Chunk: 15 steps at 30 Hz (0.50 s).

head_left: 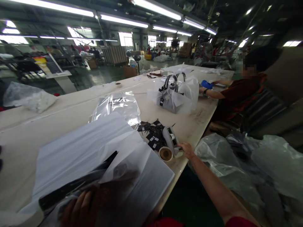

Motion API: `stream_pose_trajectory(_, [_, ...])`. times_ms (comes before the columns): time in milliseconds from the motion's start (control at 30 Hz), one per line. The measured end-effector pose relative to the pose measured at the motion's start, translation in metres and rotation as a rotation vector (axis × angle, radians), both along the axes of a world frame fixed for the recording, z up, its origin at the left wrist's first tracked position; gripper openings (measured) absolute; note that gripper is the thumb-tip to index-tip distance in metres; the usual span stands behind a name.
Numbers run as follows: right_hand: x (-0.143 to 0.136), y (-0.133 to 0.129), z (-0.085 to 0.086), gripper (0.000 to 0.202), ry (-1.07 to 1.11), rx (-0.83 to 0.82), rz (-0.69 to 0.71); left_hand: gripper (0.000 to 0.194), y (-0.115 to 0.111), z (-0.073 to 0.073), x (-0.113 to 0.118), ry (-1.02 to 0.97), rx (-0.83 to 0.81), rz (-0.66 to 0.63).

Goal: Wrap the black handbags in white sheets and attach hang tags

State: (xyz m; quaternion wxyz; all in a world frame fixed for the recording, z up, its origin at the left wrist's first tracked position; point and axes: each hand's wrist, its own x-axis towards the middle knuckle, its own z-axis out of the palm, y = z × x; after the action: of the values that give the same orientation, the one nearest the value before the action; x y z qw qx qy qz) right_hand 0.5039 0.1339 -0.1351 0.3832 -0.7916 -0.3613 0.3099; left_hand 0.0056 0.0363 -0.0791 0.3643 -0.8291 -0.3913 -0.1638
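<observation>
At the lower left, my left hand (81, 206) curls its fingers over a glossy black item (71, 189), partly covered by translucent white paper (127, 157). The kind of black item does not show. More white sheets (78, 148) lie stacked beneath it. My right hand (187, 150) reaches to the table edge, its fingers closed at the near end of a grey tape dispenser (168, 137). A roll of tape (165, 154) lies beside the dispenser. Black tags with cords (152, 135) are heaped just left of it.
Clear plastic bags (118, 105) lie beyond the paper. Farther along the table (146, 110) stands a wrapped handbag (171, 97) with dark handles. A co-worker (246, 85) at the right edge has a hand by a blue object (206, 84). Plastic sheeting (236, 167) piles up beside the table.
</observation>
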Motion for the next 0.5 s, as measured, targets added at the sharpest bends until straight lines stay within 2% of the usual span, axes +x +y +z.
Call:
stream_pose_trajectory(167, [0.0, -0.045, 0.005, 0.028, 0.042, 0.122, -0.063, 0.057, 0.002, 0.002, -0.002, 0.065, 0.059, -0.02])
stream_pose_trajectory(267, [-0.01, -0.072, -0.003, 0.038, 0.068, 0.107, -0.053, 0.05, 0.003, 0.001, -0.003, 0.068, 0.06, -0.022])
stream_pose_trajectory(400, [-0.018, -0.076, -0.017, 0.044, 0.004, 0.026, -0.024, 0.038, 0.001, 0.005, 0.004, 0.033, -0.014, 0.049])
stream_pose_trajectory(500, [-0.014, -0.072, -0.018, 0.038, -0.183, -0.037, 0.024, 0.03, -0.004, 0.009, 0.016, -0.067, -0.116, 0.13])
